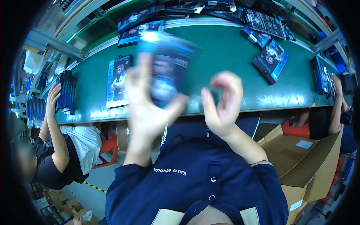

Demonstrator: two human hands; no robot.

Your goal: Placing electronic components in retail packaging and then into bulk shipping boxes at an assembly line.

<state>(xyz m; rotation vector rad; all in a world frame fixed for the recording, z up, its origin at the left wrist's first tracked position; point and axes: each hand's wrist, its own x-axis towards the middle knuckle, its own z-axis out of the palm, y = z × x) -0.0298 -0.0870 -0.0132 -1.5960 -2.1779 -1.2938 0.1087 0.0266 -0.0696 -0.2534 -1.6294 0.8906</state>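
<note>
The left hand (148,103) spreads, blurred, across the near side of a dark, blurred printed box (170,62) near 12 o'clock over the green table (221,48); I cannot tell whether it grips it. The right hand (225,105), toward 3 o'clock, stands loosely open, fingers curled and thumb apart. A pale-fronted box (119,82) lies at 10 o'clock, a darker box (273,60) at 2, and an open carton (290,159) sits at 4.
</note>
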